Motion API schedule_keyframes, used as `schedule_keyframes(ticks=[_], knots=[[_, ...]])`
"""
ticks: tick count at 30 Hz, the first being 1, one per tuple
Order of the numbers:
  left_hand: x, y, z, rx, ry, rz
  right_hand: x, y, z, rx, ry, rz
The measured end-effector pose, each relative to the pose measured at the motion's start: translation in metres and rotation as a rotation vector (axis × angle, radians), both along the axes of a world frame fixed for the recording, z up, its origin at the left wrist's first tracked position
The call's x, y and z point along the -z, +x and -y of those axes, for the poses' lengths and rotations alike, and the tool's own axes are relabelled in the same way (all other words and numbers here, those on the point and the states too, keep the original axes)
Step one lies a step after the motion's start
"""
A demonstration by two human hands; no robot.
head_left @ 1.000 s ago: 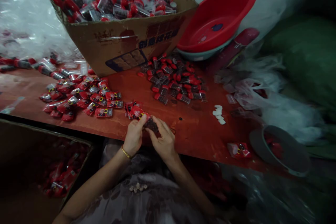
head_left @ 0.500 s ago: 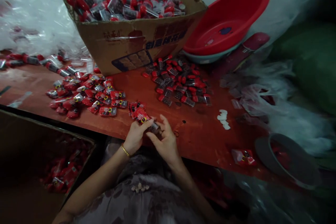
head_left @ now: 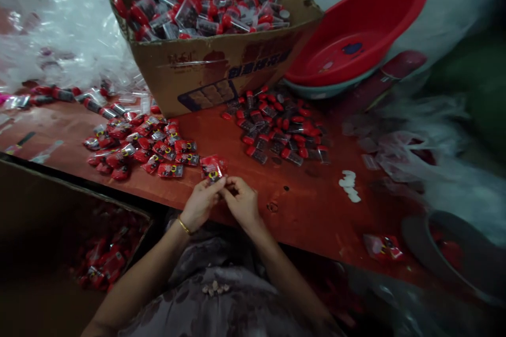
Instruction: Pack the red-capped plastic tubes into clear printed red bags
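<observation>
A small red printed plastic packet point(head_left: 213, 165) is at the fingertips of my two hands, near the table's front edge. My left hand point(head_left: 203, 201) is closed on its lower end, thumb on top. Fingers of my right hand point(head_left: 242, 201) are pinched together against my left thumb, at the same end of the packet; the fingers hide what lies between them. Left of my hands lies a heap of filled red packets point(head_left: 146, 145). Beyond them, to the right, is a pile of small clear tubes with red caps and dark contents point(head_left: 276, 126).
A cardboard box point(head_left: 205, 71) full of red-capped tubes stands at the back. Beside it leans a red basin point(head_left: 356, 26). White pieces point(head_left: 349, 186), a flat packet point(head_left: 382, 247) and a grey bowl point(head_left: 430, 226) sit to the right. An open carton point(head_left: 144, 221) with packets is lower left.
My right hand has closed from spread fingers to a pinch beside my left thumb. The clear end seen between my hands is now hidden. The whole view has shifted slightly.
</observation>
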State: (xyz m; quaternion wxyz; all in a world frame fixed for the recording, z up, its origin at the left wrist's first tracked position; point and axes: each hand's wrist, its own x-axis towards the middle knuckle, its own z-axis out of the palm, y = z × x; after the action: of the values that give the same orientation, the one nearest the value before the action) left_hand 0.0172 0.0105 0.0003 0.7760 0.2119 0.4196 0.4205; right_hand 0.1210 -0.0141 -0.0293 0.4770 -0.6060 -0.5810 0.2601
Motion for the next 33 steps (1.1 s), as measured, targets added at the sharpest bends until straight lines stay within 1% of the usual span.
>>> schedule_keyframes(ticks=[2, 3, 6, 8, 9, 11, 12, 13, 14, 16, 17, 18, 19, 20, 22, 24, 25, 27, 28, 30, 33], knots=[[-0.008, -0.017, -0.019, -0.029, -0.012, -0.027, 0.0, 0.006, -0.009, -0.018, 0.04, 0.192], [-0.012, -0.028, -0.032, -0.067, -0.026, -0.033, 0.0, 0.013, -0.015, 0.004, 0.058, 0.292], [-0.027, -0.065, -0.077, -0.27, -0.057, -0.049, 0.007, 0.048, -0.032, 0.18, 0.076, 0.547], [-0.033, -0.084, -0.101, -0.385, -0.038, -0.045, 0.014, 0.073, -0.045, 0.283, 0.015, 0.672], [-0.035, -0.089, -0.108, -0.402, -0.007, -0.046, 0.017, 0.082, -0.05, 0.299, -0.04, 0.734], [-0.032, -0.086, -0.109, -0.363, 0.089, -0.124, 0.022, 0.094, -0.056, 0.271, -0.147, 0.838], [-0.028, -0.079, -0.104, -0.311, 0.164, -0.22, 0.023, 0.096, -0.056, 0.242, -0.184, 0.875], [-0.022, -0.069, -0.097, -0.236, 0.262, -0.357, 0.024, 0.096, -0.054, 0.214, -0.204, 0.899], [-0.014, -0.058, -0.088, -0.152, 0.402, -0.536, 0.025, 0.095, -0.05, 0.192, -0.209, 0.91], [0.003, -0.036, -0.072, 0.054, 0.741, -0.937, 0.026, 0.094, -0.038, 0.168, -0.192, 0.913], [0.011, -0.028, -0.066, 0.133, 0.886, -1.115, 0.027, 0.093, -0.03, 0.161, -0.178, 0.909], [0.019, -0.021, -0.062, 0.208, 0.999, -1.264, 0.029, 0.093, -0.022, 0.16, -0.163, 0.902], [0.026, -0.016, -0.06, 0.267, 1.078, -1.382, 0.03, 0.094, -0.015, 0.161, -0.145, 0.894], [0.032, -0.014, -0.059, 0.31, 1.131, -1.469, 0.031, 0.094, -0.008, 0.167, -0.122, 0.881], [0.041, -0.011, -0.059, 0.371, 1.193, -1.56, 0.032, 0.093, 0.004, 0.195, -0.051, 0.838], [0.044, -0.011, -0.058, 0.381, 1.23, -1.577, 0.03, 0.087, 0.011, 0.223, 0.044, 0.766], [0.044, -0.01, -0.057, 0.364, 1.229, -1.571, 0.027, 0.082, 0.012, 0.223, 0.089, 0.717], [0.041, -0.009, -0.053, 0.292, 1.177, -1.544, 0.021, 0.067, 0.011, 0.189, 0.138, 0.59], [0.039, -0.008, -0.051, 0.246, 1.136, -1.519, 0.018, 0.059, 0.008, 0.162, 0.133, 0.512], [0.033, -0.005, -0.046, 0.171, 1.046, -1.438, 0.013, 0.042, 0.0, 0.118, 0.07, 0.313], [0.023, 0.0, -0.038, 0.139, 0.95, -1.26, 0.011, 0.021, -0.015, 0.03, -0.041, -0.1]])
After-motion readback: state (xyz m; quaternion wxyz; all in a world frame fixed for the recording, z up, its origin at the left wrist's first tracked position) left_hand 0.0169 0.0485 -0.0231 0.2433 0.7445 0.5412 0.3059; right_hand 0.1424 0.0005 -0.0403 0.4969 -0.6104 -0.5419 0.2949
